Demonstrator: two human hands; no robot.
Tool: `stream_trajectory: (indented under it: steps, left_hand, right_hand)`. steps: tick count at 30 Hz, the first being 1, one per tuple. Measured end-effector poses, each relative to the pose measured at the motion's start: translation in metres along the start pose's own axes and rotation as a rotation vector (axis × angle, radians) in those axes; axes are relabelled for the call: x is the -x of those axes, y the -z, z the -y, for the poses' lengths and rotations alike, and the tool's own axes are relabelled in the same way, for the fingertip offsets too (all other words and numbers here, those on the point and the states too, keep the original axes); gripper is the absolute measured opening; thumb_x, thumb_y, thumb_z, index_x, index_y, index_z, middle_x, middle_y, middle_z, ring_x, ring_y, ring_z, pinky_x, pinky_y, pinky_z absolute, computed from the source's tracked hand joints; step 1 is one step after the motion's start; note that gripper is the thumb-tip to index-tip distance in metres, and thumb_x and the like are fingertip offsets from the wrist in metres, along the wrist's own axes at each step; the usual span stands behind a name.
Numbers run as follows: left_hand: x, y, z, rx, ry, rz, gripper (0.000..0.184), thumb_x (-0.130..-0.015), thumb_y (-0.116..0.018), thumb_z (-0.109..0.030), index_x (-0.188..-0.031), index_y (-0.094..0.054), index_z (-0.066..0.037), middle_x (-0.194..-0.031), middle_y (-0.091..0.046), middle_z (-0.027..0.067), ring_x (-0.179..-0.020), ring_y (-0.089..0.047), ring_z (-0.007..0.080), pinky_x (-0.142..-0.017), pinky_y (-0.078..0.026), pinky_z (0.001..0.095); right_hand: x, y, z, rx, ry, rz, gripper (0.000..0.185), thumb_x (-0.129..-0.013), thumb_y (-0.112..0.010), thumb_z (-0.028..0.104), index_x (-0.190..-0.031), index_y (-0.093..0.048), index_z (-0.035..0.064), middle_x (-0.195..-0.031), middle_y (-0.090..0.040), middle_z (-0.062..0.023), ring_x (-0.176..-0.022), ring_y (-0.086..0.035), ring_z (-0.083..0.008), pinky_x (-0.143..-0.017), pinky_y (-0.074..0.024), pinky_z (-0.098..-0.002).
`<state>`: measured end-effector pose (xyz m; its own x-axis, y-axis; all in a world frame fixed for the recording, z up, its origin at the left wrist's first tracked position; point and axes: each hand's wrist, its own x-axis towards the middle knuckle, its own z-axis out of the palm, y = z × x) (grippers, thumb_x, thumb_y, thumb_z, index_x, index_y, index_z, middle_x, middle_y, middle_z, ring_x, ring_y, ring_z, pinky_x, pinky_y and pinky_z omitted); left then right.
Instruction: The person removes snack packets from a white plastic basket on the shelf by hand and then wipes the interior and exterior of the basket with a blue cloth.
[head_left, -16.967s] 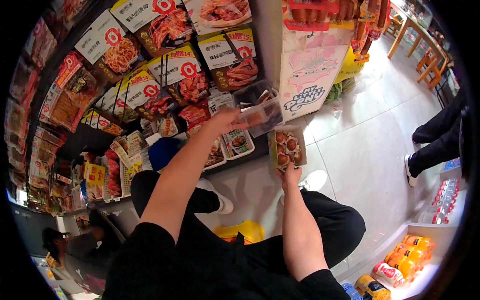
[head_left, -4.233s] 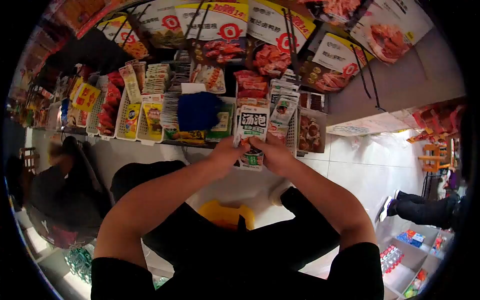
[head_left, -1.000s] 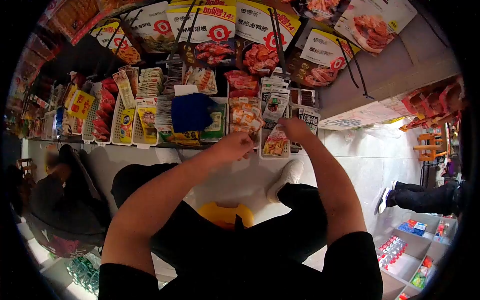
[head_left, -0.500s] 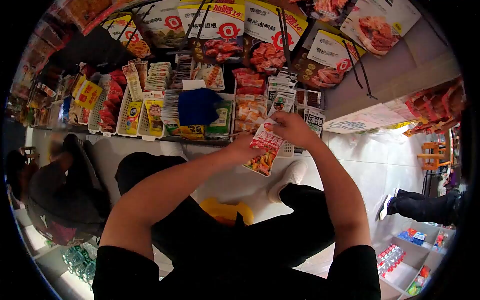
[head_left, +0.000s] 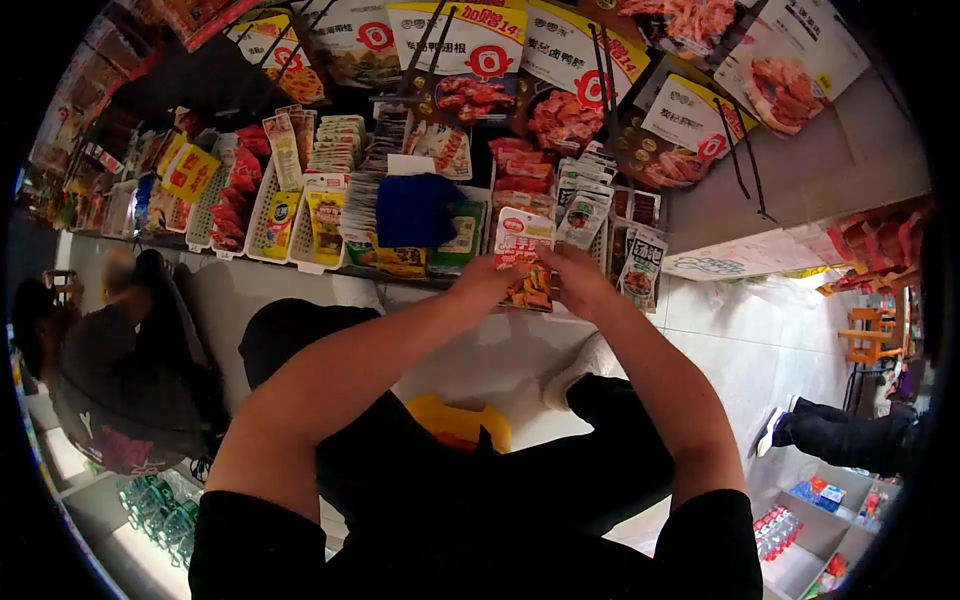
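Note:
A red and white snack packet (head_left: 522, 232) stands nearly upright between my hands, at the front of the shelf display. My left hand (head_left: 487, 282) grips its lower left side. On its right edge, my right hand (head_left: 580, 280) has its fingers closed. Just behind the packet are orange and red snack packets (head_left: 524, 180) stacked in a row. Silver-and-green packets (head_left: 584, 212) stand in a white basket by my right fingertips. A dark blue cloth-like item (head_left: 412, 212) lies over the packets left of my hands.
White baskets (head_left: 262, 215) of snack packets line the shelf to the left. Large display bags (head_left: 465, 60) hang above with black ties. Below me is a yellow stool (head_left: 462, 422). Another person (head_left: 130, 380) sits at left; another person's legs (head_left: 845, 428) show at right. Bottles (head_left: 160, 515) stand lower left.
The snack packet has moved up toward the shelf and turned from tilted to nearly upright. My right hand has come down to its right edge. The view has shifted slightly.

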<state>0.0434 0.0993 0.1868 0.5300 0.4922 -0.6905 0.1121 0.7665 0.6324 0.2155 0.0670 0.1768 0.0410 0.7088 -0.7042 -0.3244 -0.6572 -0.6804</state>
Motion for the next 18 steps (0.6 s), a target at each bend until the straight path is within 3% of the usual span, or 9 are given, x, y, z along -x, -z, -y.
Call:
stream_trajectory:
  steps: [8,14,18]
  left_hand:
    - [-0.015,0.005,0.006,0.006,0.035,-0.056,0.026,-0.092,-0.052,-0.025,-0.114,-0.049,-0.012,-0.105,-0.058,0.0047,-0.093,-0.057,0.0181,-0.077,-0.049,0.0392]
    - [-0.027,0.012,0.009,-0.068,0.032,-0.100,0.022,-0.093,-0.048,-0.020,-0.114,-0.048,-0.013,-0.108,-0.056,0.0056,-0.097,-0.054,0.0183,-0.079,-0.046,0.0409]
    - [-0.019,0.011,-0.001,-0.062,0.018,-0.095,0.026,-0.093,-0.048,-0.022,-0.117,-0.047,-0.011,-0.108,-0.056,0.0066,-0.097,-0.054,0.0184,-0.079,-0.046,0.0409]
  right_hand:
    - [-0.017,-0.004,-0.011,-0.031,0.116,0.038,0.046,-0.088,-0.058,0.027,-0.118,-0.043,-0.0038,-0.107,-0.056,-0.0127,-0.097,-0.056,-0.0209,-0.079,-0.0481,-0.0351]
    - [-0.032,-0.003,-0.023,-0.017,0.038,-0.103,0.047,-0.089,-0.057,0.023,-0.122,-0.038,-0.0042,-0.114,-0.052,-0.0162,-0.101,-0.054,-0.0228,-0.083,-0.0462,-0.0347]
    - [-0.015,-0.015,-0.011,-0.089,0.137,0.003,0.046,-0.089,-0.056,0.021,-0.124,-0.037,-0.0028,-0.114,-0.052,-0.0159,-0.101,-0.054,-0.0229,-0.084,-0.0458,-0.0345]
